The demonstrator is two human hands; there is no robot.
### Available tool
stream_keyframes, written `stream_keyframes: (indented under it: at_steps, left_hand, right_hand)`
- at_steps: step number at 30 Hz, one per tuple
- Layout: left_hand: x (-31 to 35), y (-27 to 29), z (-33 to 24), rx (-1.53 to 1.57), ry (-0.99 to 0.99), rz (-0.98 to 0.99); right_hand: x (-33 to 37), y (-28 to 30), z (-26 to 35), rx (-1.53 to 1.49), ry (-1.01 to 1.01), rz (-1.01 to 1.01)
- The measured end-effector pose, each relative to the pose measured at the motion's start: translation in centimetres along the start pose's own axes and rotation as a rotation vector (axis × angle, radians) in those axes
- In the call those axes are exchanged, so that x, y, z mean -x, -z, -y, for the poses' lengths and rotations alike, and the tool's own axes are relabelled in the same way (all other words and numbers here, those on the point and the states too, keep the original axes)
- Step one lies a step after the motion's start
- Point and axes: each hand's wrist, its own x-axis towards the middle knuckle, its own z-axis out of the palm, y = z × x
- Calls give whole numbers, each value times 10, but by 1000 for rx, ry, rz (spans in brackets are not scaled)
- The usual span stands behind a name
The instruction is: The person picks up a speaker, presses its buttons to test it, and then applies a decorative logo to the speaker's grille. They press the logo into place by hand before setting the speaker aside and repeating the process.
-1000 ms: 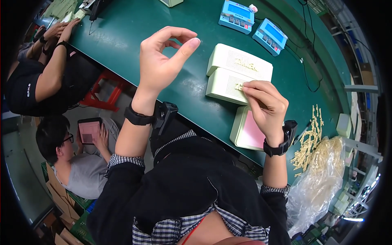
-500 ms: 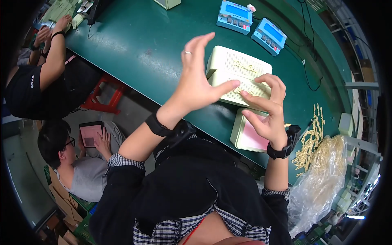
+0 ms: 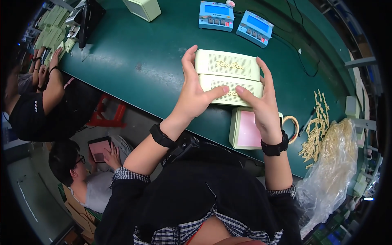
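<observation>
Two pale green speaker-like cases lie long side to long side on the bench, the far case [image 3: 226, 60] and the near case [image 3: 230, 83]. Each has a dotted grille with gold script lettering, the near one partly covered by my thumbs. My left hand [image 3: 192, 94] wraps their left ends, its thumb flat on the near grille. At the right ends, my right hand [image 3: 263, 108] closes round them, with its thumb beside the lettering. Partly under my right wrist sits another pale green case [image 3: 234, 132] with a pink face.
Gold lettering pieces [image 3: 316, 132], a pen [image 3: 305, 128], a tape roll [image 3: 297, 130] and a clear plastic bag [image 3: 330, 171] lie right. Two blue boxes with displays [image 3: 216, 10] stand at the back, another green case [image 3: 143, 9] far left. People work leftward, one holding a tablet [image 3: 99, 150].
Both hands, held apart and raised around the cases before, have come down onto their ends. The thumbs now press the near grille. The view has shifted somewhat.
</observation>
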Motion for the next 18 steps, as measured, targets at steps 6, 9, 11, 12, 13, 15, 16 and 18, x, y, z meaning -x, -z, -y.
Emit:
stream_keyframes:
  at_steps: [6,9,11,12,13,15,16,18]
  left_hand:
    - [-1,-4,-21,69,81,1]
    - [-13,18,-20,-209,36,53]
    - [-51,17,-38,-340,-22,83]
    - [-78,15,-63,-622,-281,200]
    - [-101,11,-80,-898,-542,314]
    - [-137,-26,-85,-803,-75,787]
    - [-156,-46,-73,-990,-77,911]
    - [-175,-79,-57,-1173,-88,1050]
  right_hand:
    - [-1,6,-18,79,229,-31]
    - [-14,18,-35,264,466,-51]
    - [-17,24,-46,467,414,-82]
    - [-16,23,-42,471,439,-95]
    - [-11,20,-39,400,371,-106]
    - [-3,12,-35,255,232,-94]
    - [-3,10,-35,259,241,-97]
    - [-7,14,-37,259,245,-98]
